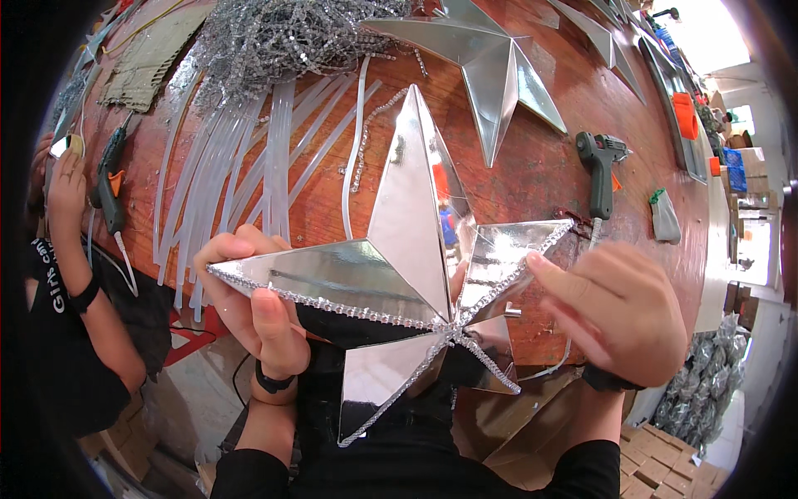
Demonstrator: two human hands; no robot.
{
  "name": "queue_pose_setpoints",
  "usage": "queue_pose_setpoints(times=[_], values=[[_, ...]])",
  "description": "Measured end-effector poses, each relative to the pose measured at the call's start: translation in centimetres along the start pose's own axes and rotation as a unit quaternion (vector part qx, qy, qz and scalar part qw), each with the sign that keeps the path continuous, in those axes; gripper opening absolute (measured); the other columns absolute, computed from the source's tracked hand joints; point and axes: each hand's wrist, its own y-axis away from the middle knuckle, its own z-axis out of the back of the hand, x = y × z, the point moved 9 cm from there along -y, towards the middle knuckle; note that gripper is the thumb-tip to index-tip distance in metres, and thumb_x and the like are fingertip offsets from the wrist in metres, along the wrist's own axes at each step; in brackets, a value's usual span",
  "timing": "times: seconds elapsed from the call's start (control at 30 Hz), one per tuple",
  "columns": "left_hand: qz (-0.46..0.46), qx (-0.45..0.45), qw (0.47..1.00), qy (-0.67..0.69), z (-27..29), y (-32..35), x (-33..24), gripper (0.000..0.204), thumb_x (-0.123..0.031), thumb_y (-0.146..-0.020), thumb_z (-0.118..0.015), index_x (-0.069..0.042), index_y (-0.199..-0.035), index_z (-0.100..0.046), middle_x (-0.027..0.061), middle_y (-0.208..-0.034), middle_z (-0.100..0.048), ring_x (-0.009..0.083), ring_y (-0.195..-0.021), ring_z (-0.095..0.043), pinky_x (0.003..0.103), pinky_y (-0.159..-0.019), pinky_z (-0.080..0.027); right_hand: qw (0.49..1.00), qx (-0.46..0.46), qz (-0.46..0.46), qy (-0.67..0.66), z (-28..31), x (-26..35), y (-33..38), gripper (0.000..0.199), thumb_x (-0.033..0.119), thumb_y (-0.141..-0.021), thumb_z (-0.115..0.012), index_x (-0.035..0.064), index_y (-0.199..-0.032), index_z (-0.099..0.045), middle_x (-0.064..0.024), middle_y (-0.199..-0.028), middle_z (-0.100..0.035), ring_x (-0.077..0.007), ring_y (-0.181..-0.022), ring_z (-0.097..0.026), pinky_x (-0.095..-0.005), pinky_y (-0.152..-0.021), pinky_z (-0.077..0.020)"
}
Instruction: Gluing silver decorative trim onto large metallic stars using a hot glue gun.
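Observation:
A mirror-silver five-pointed star (407,200) is held up before me, tilted over the table's near edge. Lines of sparkling rhinestone trim (357,310) run along several of its ridges and meet at the centre; the upper point's ridge has none. My left hand (270,320) is closed around the left point, thumb in front and fingers behind. At the right point my right hand (615,312), slightly blurred, touches the trim near the tip with its stretched index finger. Its other fingers are curled and apart from the star, and nothing shows in them.
On the red-brown table (532,183) lie a second silver star (486,62), clear glue sticks (220,175) and a heap of rhinestone chain (283,50). One glue gun (600,170) is at right, another glue gun (110,175) at left, beside another person's hand (66,187).

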Motion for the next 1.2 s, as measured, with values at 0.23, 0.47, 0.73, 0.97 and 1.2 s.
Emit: queue_pose_setpoints(times=[0.23, 0.47, 0.73, 0.97, 1.2], values=[[-0.004, 0.002, 1.0, 0.017, -0.2, -0.1, -0.2, 0.047, -0.039, -0.087, -0.056, -0.003, -0.107, -0.035, 0.0043, -0.078, -0.041, 0.0099, -0.067, -0.038, 0.024, -0.062, -0.032, 0.981, 0.172, -0.08, -0.032, -1.9, 0.1, 2.1, 0.076, 0.021, -0.067, -0.073, 0.0007, -0.134, -0.043, -0.0059, -0.059, -0.049, -0.0243, -0.055, -0.05, -0.0344, -0.054, -0.0412], [-0.027, 0.014, 0.999, 0.01, -0.2, -0.1, -0.1, 0.044, -0.036, -0.087, -0.054, -0.002, -0.108, -0.035, 0.0049, -0.079, -0.041, 0.01, -0.068, -0.037, 0.025, -0.064, -0.031, 0.967, 0.231, -0.052, -0.092, -1.6, -0.4, 2.8, 0.087, 0.025, -0.068, -0.073, -0.0032, -0.14, -0.031, -0.0099, -0.067, -0.054, -0.0279, -0.062, -0.054, -0.0362, -0.059, -0.0434], [-0.009, 0.021, 1.0, 0.009, -0.3, 0.0, 0.0, 0.043, -0.034, -0.088, -0.053, -0.001, -0.11, -0.034, 0.0049, -0.079, -0.04, 0.0102, -0.069, -0.036, 0.025, -0.064, -0.031, 0.969, 0.153, -0.147, -0.125, 0.6, -2.8, 3.1, 0.091, 0.019, -0.069, -0.075, -0.0075, -0.14, -0.024, -0.0132, -0.087, -0.063, -0.0308, -0.072, -0.057, -0.0334, -0.065, -0.0475], [-0.013, 0.021, 1.0, 0.008, -0.5, -0.1, -0.1, 0.043, -0.034, -0.088, -0.053, -0.002, -0.109, -0.035, 0.005, -0.079, -0.04, 0.0102, -0.069, -0.036, 0.025, -0.064, -0.031, 0.971, 0.166, -0.144, -0.099, -0.4, -4.4, 2.8, 0.069, 0.009, -0.071, -0.068, 0.008, -0.135, -0.042, -0.011, -0.083, -0.058, -0.0273, -0.071, -0.053, -0.0332, -0.066, -0.0444], [-0.013, 0.017, 1.0, 0.008, -0.6, 0.0, 0.1, 0.043, -0.035, -0.088, -0.053, -0.002, -0.108, -0.035, 0.0047, -0.079, -0.04, 0.0099, -0.068, -0.035, 0.025, -0.064, -0.031, 0.997, 0.048, -0.059, -0.022, 0.1, -3.8, 1.4, 0.038, 0.008, -0.074, -0.063, 0.0045, -0.111, -0.057, -0.0083, -0.077, -0.053, -0.0277, -0.071, -0.053, -0.0368, -0.064, -0.0431]])
